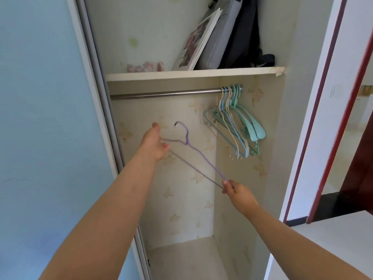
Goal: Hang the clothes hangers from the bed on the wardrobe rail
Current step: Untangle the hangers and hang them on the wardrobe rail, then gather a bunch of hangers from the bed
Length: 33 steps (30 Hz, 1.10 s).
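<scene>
My two forearms fill the bottom of the view, reaching up into the open wardrobe. My left hand (154, 143) has its fingers curled round one shoulder end of the purple wire hanger (186, 143); my right hand (235, 189) pinches the opposite corner between thumb and fingertips. The hanger sits tilted in the air between them, hook uppermost, below the rail (161, 93) and not yet on it.

I judge this hanger to be very light and springy: thin wire that will flex and twist if I pull the ends apart, and likely to swing once released. A hold near the neck under the hook would steer the hook best; the corner pinch gives little control of it.

The rail runs under the shelf (181, 73) from the left wall to the right wall, bare along most of its length. At its right end hangs a bunch of hangers (236, 126), blue, cream and green, pressed against the side wall. On the shelf above lean a book (198, 40), a grey bag (224, 31) and a black bag (248, 33), with small pink things (144, 66) near its left end. A blue wall stands to the left, a doorway with a red frame (331, 110) to the right
</scene>
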Each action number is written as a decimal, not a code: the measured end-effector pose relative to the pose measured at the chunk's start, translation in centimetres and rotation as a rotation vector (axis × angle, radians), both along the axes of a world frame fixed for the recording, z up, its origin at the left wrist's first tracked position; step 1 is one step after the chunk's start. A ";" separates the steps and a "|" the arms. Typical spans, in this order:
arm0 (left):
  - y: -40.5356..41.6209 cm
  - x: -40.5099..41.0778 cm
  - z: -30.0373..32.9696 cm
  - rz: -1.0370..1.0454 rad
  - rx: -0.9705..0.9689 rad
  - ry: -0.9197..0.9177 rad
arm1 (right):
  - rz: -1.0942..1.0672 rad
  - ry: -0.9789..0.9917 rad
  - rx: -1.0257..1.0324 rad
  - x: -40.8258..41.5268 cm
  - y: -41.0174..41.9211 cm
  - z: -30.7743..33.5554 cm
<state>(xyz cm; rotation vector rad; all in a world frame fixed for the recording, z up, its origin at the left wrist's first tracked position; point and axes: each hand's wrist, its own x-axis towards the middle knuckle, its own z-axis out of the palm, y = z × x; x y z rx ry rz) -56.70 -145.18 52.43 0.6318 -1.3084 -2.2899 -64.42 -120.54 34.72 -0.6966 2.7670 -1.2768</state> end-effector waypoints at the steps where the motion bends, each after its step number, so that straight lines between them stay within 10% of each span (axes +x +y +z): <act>1: 0.2 0.0 -0.5 -0.023 -0.039 -0.033 | -0.017 0.017 -0.044 -0.1 -0.2 1.1; 8: 2.3 -0.4 -5.2 -0.257 0.024 -0.217 | -0.112 0.134 -0.114 -3.9 -4.0 12.1; 15: 2.9 -0.6 -4.9 -0.242 0.011 -0.254 | -0.078 -0.265 0.036 -5.7 -5.5 16.3; 23: 3.5 0.5 -8.5 -0.282 -0.014 -0.370 | -0.331 -0.496 -0.507 -5.0 -1.7 14.5; 33: 18.5 2.8 -13.0 -0.614 -0.332 -0.369 | -0.123 -0.576 -0.224 8.3 12.5 5.9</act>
